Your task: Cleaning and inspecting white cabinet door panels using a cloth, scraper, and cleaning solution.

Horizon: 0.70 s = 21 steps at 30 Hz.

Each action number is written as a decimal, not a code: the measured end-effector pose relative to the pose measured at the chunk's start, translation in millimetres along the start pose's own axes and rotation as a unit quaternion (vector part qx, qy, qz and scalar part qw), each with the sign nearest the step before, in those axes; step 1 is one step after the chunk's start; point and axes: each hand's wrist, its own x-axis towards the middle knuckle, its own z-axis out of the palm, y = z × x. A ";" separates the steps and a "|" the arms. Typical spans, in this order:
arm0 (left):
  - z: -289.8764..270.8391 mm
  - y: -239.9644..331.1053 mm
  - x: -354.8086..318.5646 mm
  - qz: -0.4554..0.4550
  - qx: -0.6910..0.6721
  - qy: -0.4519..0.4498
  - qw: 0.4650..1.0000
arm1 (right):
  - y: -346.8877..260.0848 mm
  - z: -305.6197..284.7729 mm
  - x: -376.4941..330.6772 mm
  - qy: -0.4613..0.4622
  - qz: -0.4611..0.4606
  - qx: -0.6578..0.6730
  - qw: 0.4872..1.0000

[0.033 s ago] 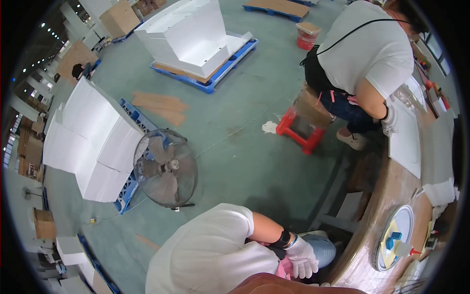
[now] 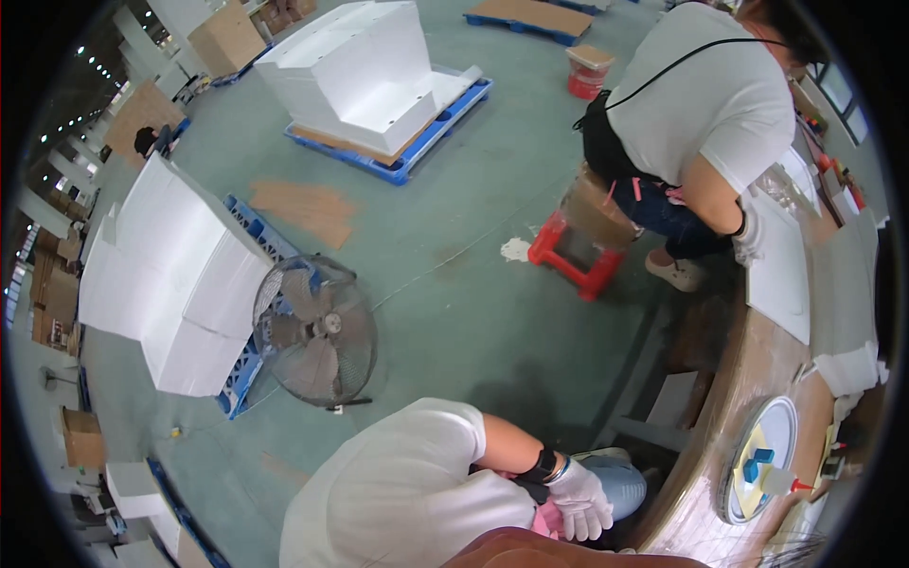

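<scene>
Head view: neither left hand nor right hand in sight, so no telling how far open or what held; only a brown rounded shape [image 2: 568, 554] at the lower edge, too unclear to name.

Nearest to that edge: a co-worker's white-gloved hand [image 2: 579, 497], fingers loosely curled over a small pink object [image 2: 547, 523]; black wristband above it.

To the right, on the film-wrapped wooden bench [image 2: 748, 379]: a round white disc with a yellow centre [image 2: 786, 417], a small blue block [image 2: 755, 466] on it, a white squeeze bottle with a red tip [image 2: 778, 483] just beside; all near the lower right, apart from the gloved hand.

Probably wise to look at the disc before reaching, and to steady it with one hand while working with the other.

Further off: a metal floor fan [image 2: 317, 329]; a red plastic stool [image 2: 568, 256] under a second co-worker.
</scene>
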 end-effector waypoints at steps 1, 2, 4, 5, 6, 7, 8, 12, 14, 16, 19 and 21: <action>-0.8 0.7 -0.3 -0.005 0.007 -0.003 1.000 | -0.2 1.9 -2.3 -0.005 -0.022 -0.011 1.000; -1.3 -2.9 1.2 -0.002 -0.020 -0.007 1.000 | -1.3 2.6 -3.2 -0.010 -0.043 -0.021 0.999; -4.5 -2.2 1.8 -0.008 -0.059 -0.024 0.998 | -4.4 3.0 -4.8 -0.020 -0.086 -0.042 0.995; -4.6 -1.6 2.5 -0.012 -0.056 -0.026 0.998 | -5.7 1.6 -5.9 -0.023 -0.106 -0.049 0.993; -4.6 -1.0 3.2 -0.014 -0.053 -0.025 0.998 | -7.3 0.1 -6.8 -0.026 -0.126 -0.055 0.990; -4.6 0.2 3.5 -0.016 -0.051 -0.024 0.998 | -9.1 -1.4 -7.7 -0.029 -0.146 -0.062 0.987; -3.1 1.3 2.9 -0.020 -0.049 -0.026 0.998 | -11.4 -4.2 -7.7 -0.032 -0.165 -0.067 0.983; -2.8 4.0 4.5 -0.029 -0.067 -0.015 0.997 | -20.7 -14.7 -5.4 -0.040 -0.239 -0.090 0.966; -3.3 3.6 6.4 -0.036 -0.070 -0.013 0.997 | -25.2 -18.9 -2.9 -0.044 -0.276 -0.105 0.955; -1.8 4.0 6.4 -0.035 -0.062 0.001 0.997 | -29.9 -22.5 0.3 -0.052 -0.312 -0.122 0.941; 3.2 6.4 5.1 -0.045 -0.051 0.035 0.997 | -35.9 -24.8 4.4 -0.062 -0.367 -0.150 0.916; 5.4 6.2 5.3 -0.048 -0.044 0.040 0.997 | -39.7 -27.1 7.6 -0.069 -0.403 -0.165 0.897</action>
